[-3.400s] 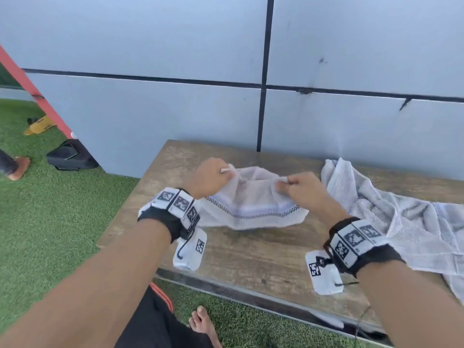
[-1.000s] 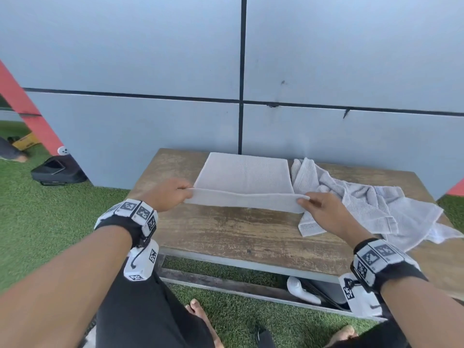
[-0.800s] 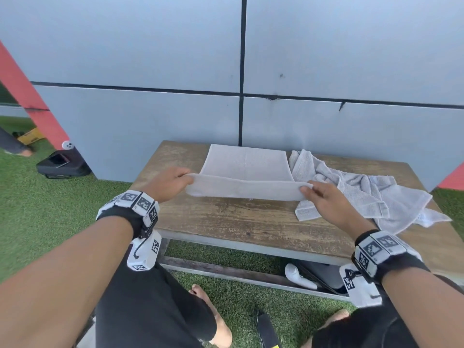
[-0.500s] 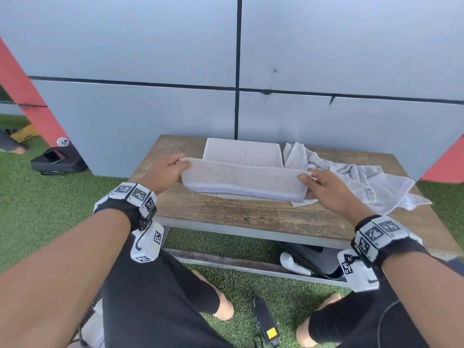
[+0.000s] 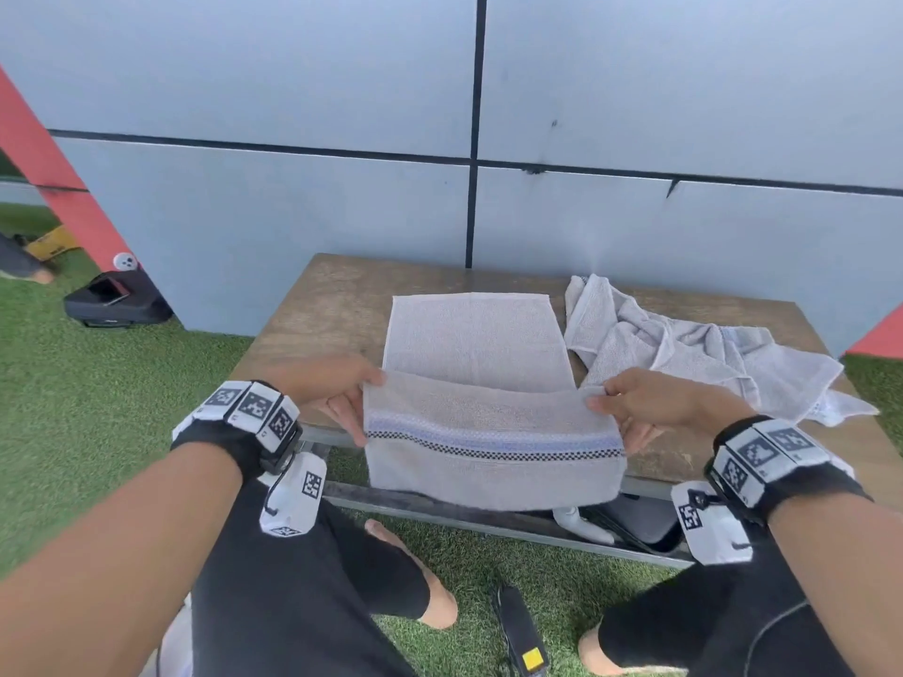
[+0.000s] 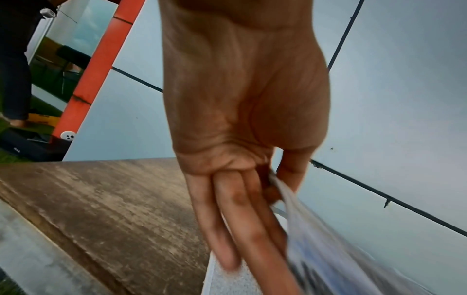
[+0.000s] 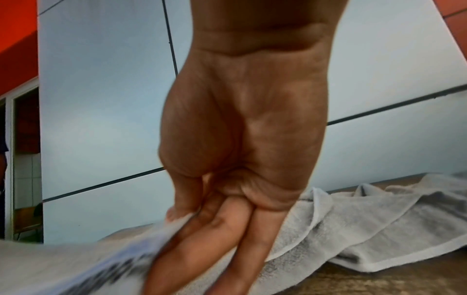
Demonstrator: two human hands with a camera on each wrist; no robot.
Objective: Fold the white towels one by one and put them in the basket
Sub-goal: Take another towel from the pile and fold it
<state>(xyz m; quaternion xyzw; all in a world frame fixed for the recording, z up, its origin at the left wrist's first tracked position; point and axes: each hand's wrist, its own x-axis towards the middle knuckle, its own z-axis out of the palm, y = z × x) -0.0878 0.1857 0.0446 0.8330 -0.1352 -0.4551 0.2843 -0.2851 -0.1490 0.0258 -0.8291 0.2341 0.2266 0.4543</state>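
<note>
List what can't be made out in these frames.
- Basket: in no view.
- Striped towel band: smeared by motion blur in both wrist views.
- Left hand and right hand fingertips: behind the towel in the head view.
- Crumpled towels: count unclear, bunched together.

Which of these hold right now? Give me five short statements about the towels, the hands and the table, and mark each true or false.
1. Both hands pinch the same towel: the left hand and the right hand each hold one side of the striped towel. True.
2. The striped towel lies fully flat on the table. False: its near part is lifted and hangs past the table's front edge.
3. A crumpled towel lies on the table to the right of the striped one. True.
4. The basket stands on the table beside the towels. False: no basket shows in any view.
5. The striped towel's band is red. False: it is blue with a dark checked line.
</note>
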